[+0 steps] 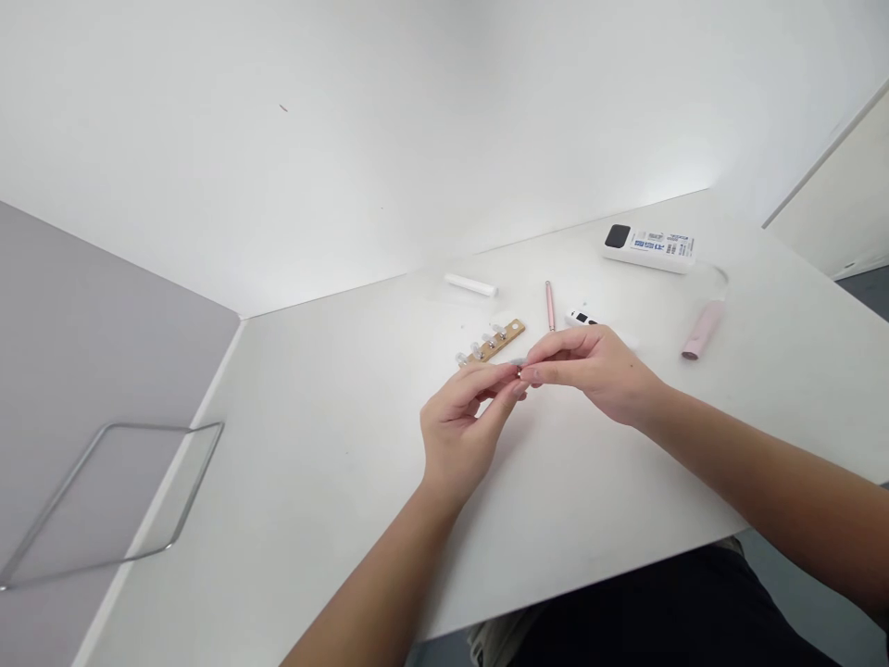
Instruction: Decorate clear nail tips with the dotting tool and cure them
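Observation:
My left hand [462,421] and my right hand [601,375] meet over the table, fingertips pinched together around one tiny item [519,372]. It looks greyish with a shiny metal part, mostly covered by the fingers. Just behind my left hand lies a narrow golden-brown strip [515,330] that bears several clear nail-shaped tips [488,341] on small stands. A pink pen-like tool [550,306] lies behind the fingertips. Behind my right hand is a white device [578,318] with black markings, partly hidden by the hand.
On the white table [312,463], a white stick [470,284] lies towards the wall. A white box-shaped device [651,248] with a black end and a pink cylinder [703,330] are at the right. A metal wire frame [208,472] stands at the left edge.

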### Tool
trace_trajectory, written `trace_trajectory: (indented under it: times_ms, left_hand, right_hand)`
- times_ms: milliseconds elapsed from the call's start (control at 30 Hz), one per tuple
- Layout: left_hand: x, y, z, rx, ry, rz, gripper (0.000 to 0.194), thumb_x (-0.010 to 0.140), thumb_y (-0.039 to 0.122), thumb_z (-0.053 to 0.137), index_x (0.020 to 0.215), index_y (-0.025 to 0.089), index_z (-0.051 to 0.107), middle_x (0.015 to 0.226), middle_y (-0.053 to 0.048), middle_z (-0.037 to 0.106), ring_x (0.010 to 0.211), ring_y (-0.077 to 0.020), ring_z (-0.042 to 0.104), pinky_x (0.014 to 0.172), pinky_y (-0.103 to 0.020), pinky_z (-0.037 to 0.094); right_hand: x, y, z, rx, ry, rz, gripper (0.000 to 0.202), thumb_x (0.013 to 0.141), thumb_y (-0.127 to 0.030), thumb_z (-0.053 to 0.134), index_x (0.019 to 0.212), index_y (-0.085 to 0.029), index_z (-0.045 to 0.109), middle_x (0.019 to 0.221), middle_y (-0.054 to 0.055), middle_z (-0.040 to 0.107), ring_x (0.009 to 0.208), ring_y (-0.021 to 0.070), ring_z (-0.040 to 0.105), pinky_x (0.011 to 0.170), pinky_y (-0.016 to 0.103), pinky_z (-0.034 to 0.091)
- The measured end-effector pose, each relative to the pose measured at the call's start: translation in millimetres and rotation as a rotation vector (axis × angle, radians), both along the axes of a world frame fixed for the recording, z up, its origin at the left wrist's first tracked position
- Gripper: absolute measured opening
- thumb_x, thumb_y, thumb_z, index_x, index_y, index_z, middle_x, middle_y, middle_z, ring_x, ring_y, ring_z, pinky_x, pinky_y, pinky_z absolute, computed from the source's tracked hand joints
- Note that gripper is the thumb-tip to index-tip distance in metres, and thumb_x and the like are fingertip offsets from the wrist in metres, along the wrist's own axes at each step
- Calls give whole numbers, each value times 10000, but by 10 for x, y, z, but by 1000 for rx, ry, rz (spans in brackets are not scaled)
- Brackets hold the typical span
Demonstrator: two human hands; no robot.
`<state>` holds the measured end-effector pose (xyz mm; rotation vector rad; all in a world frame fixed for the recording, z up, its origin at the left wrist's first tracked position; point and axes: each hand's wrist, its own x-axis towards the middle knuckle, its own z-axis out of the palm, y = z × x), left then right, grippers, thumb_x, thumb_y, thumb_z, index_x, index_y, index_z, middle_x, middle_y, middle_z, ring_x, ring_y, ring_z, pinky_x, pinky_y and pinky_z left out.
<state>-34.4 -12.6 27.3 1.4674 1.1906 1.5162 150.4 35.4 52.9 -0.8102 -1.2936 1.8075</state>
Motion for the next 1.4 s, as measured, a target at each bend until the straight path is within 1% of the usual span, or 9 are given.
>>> trace_trajectory:
  times_ms: [233, 333, 467, 533, 733, 900, 1033, 1133, 1400]
  left_hand:
    - [6, 19, 11, -110, -137, -4, 200, 791, 431, 920, 842, 258, 834, 797, -27, 814, 698, -201, 770, 680, -397, 708]
    - [-6, 34, -9, -158, -173, 14, 139, 779, 328, 922, 812, 246, 814, 757, -5, 783, 666, -180, 758, 665, -364, 694]
    - [-11, 43, -31, -207, -201, 62, 110, 769, 259, 892, 795, 235, 788, 728, 6, 750, 644, -169, 744, 644, -340, 672]
    - [-14, 47, -37, -222, -192, 64, 102, 766, 260, 877, 805, 232, 787, 744, 0, 751, 653, -170, 739, 640, -340, 664]
    - [-19, 68, -40, -260, -175, 71, 78, 769, 260, 852, 819, 239, 796, 770, -5, 736, 679, -157, 707, 640, -326, 648]
    - [-10, 74, -40, -250, -171, 79, 94, 742, 273, 860, 795, 243, 789, 767, -9, 728, 675, -154, 679, 630, -329, 649]
    - [-3, 77, -21, -253, -150, 94, 137, 725, 303, 875, 791, 236, 776, 771, -17, 727, 679, -160, 674, 628, -335, 648]
    - [6, 79, -5, -250, -149, 81, 145, 721, 305, 877, 786, 232, 769, 787, -20, 732, 689, -161, 678, 637, -333, 645]
    - [-13, 68, -25, -234, -64, 88, 126, 772, 306, 849, 823, 233, 761, 776, -19, 726, 718, -171, 684, 673, -343, 630]
  right_hand:
    - [27, 58, -56, -92, -16, 84, 121, 808, -323, 881, 892, -238, 863, 912, 38, 831, 922, 209, 774, 966, 425, 584]
    - [92, 123, -12, -24, -133, -60, 126, 810, -344, 855, 867, -233, 845, 912, 38, 815, 885, 203, 743, 922, 411, 576]
    - [280, 271, 33, 387, -729, -435, 153, 917, -305, 679, 936, -202, 791, 1013, 86, 785, 933, 245, 700, 871, 418, 537]
    - [383, 350, -10, 557, -1135, -387, 255, 963, -336, 602, 1111, -195, 754, 1198, 128, 739, 1071, 290, 676, 875, 426, 526]
    - [511, 478, -266, 574, -1377, -262, 186, 868, -358, 657, 865, -173, 661, 1039, 203, 670, 1036, 401, 608, 871, 516, 481]
    - [510, 494, -236, 592, -1358, -291, 103, 932, -277, 589, 898, -183, 613, 1003, 186, 674, 968, 359, 623, 823, 469, 471]
    - [454, 414, -45, 591, -1197, -373, 240, 1029, -448, 562, 1103, -221, 597, 967, 94, 693, 748, 230, 609, 679, 366, 449]
    - [384, 323, 68, 486, -920, -423, 353, 906, -575, 746, 1048, -256, 696, 861, 35, 657, 642, 173, 531, 616, 343, 405]
    - [332, 272, 113, 255, -526, -472, 232, 958, -385, 643, 1102, -267, 781, 835, 33, 586, 609, 148, 484, 559, 340, 366]
